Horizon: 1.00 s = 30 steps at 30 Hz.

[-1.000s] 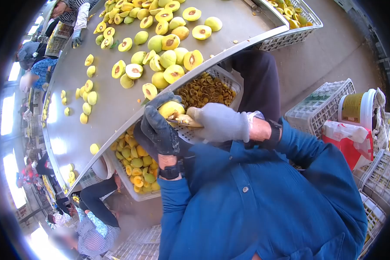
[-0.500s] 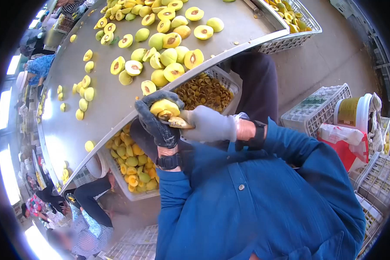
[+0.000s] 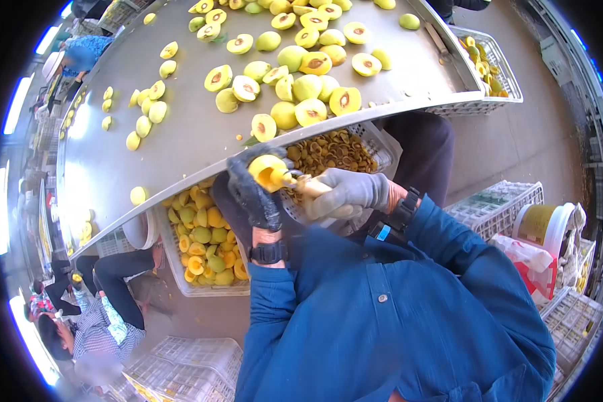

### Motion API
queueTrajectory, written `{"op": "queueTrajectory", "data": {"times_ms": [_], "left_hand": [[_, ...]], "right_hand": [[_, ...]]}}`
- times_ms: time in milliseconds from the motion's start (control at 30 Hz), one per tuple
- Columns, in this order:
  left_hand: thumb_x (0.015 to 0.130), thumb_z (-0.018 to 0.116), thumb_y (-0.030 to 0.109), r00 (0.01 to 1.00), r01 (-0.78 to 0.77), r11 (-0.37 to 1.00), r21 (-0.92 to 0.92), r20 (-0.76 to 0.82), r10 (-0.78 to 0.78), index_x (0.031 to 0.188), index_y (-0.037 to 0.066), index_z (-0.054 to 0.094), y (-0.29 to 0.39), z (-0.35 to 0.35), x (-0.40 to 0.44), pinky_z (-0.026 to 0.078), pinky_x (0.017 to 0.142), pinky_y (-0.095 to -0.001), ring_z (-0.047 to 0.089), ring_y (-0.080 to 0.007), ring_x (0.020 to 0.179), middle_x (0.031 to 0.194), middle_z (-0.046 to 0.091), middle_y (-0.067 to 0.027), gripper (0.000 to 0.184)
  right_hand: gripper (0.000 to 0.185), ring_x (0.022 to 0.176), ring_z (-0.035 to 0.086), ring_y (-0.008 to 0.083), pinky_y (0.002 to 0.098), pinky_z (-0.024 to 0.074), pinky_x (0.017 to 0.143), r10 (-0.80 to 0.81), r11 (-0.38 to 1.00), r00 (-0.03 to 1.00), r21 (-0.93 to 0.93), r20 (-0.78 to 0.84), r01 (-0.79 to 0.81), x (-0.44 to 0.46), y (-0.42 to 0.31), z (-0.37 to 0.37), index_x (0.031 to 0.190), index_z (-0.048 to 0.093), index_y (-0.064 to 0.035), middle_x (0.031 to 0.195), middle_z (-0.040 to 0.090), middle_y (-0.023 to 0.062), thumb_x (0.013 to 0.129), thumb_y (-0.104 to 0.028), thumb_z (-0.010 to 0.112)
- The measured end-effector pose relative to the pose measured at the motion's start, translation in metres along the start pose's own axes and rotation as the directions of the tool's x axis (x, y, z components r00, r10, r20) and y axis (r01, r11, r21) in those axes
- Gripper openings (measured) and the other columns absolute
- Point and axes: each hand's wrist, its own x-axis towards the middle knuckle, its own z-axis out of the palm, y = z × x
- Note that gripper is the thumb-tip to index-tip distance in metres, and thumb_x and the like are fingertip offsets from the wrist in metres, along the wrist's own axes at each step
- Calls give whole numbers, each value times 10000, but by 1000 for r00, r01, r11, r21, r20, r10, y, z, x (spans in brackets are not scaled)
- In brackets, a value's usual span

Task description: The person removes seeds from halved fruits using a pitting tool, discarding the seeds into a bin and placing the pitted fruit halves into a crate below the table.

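Note:
My left hand (image 3: 253, 191), in a dark glove, is wrapped round a yellow peach half (image 3: 268, 169) with its hollowed cut face turned to the right. In a grey glove, my right hand (image 3: 348, 191) grips the pale handle of a pitting knife (image 3: 313, 187). Its curved metal end lies against the peach half's right edge. Both hands are just below the front edge of the metal table (image 3: 187, 151). Halved peaches (image 3: 311, 112) lie on the table above them, many with the pit side up.
Below the table edge, a crate (image 3: 387, 155) holds brown pits and scraps. Another crate (image 3: 187, 285) of peach halves stands left of my legs. A white bucket (image 3: 536, 224) and crates (image 3: 502, 201) are on the right. Another person (image 3: 104, 328) sits at lower left.
The knife's curved end has come out to the peach half's edge, and the cut face now shows a hollow. My right hand has drawn slightly away, and the whole view has shifted.

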Motion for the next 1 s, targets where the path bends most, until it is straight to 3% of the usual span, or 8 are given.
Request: {"op": "queueTrajectory", "data": {"times_ms": [67, 100, 233, 300, 467, 700, 833, 1000], "left_hand": [[1023, 352, 485, 980, 12, 997, 74, -200, 3, 1047, -22, 601, -7, -36, 11, 575, 657, -360, 670, -261, 699, 858, 672, -148, 566], [1024, 356, 459, 960, 11, 997, 80, -281, 12, 1041, -23, 603, -12, -59, 21, 576, 660, -364, 675, -265, 714, 869, 675, -152, 542], [999, 403, 318, 881, -120, 875, 469, -357, 312, 1007, -17, 645, -19, -161, 45, 552, 773, -368, 671, -264, 861, 908, 681, -132, 413], [992, 478, 300, 903, -118, 276, 954, -12, 429, 1043, 7, 662, -16, -201, 54, 517, 825, -362, 666, -256, 915, 995, 698, -149, 350], [904, 640, 314, 831, -239, -112, 964, 263, 490, 978, 82, 676, -10, -133, 50, 514, 722, -417, 661, -325, 798, 917, 691, -129, 246], [889, 663, 326, 877, -149, 28, 988, 119, 465, 923, 68, 681, 3, -195, 51, 512, 700, -412, 658, -329, 803, 864, 680, -150, 260], [925, 629, 254, 896, -97, -231, 968, 186, 404, 1019, 28, 673, -5, -250, 34, 506, 783, -435, 650, -360, 895, 969, 685, -175, 249], [861, 706, 153, 772, -426, 126, 896, 287, 567, 1102, 28, 658, 8, -117, 56, 457, 944, -426, 606, -326, 1048, 1127, 656, -164, 276]], "right_hand": [[225, 659, 648, 201, 362, 509, 590, -310, 793, 892, -607, -328, 52, 28, 52, -36, 1024, 669, -42, 747, 671, 69, 839, -164, 626], [290, 774, 684, 328, 449, 530, 679, -335, 172, 865, -926, -375, -335, 16, 50, -46, 1085, 653, -50, 823, 690, 164, 830, -181, 614], [339, 813, 656, 413, 495, 512, 732, -397, 386, 636, -749, -662, -538, 1, 68, -74, 1035, 587, -12, 848, 667, 240, 838, -286, 629], [349, 809, 653, 417, 498, 509, 734, -380, 457, 646, -741, -662, -491, -8, 61, -67, 1020, 568, -7, 845, 664, 246, 839, -297, 637], [291, 757, 643, 422, 512, 504, 693, -406, 492, 668, -765, -624, -416, 0, 86, -67, 954, 565, -28, 773, 652, 234, 841, -287, 636], [303, 730, 644, 409, 512, 501, 668, -357, 442, 713, -782, -603, -440, -6, 93, -46, 966, 558, -41, 748, 650, 212, 833, -301, 639], [316, 737, 645, 412, 514, 500, 674, -370, 465, 693, -769, -618, -438, -13, 117, -51, 983, 559, -37, 758, 655, 214, 837, -306, 638], [281, 704, 638, 421, 522, 492, 646, -455, 433, 688, -816, -565, -384, -16, 115, -44, 959, 575, -57, 730, 643, 223, 836, -299, 646]]}}
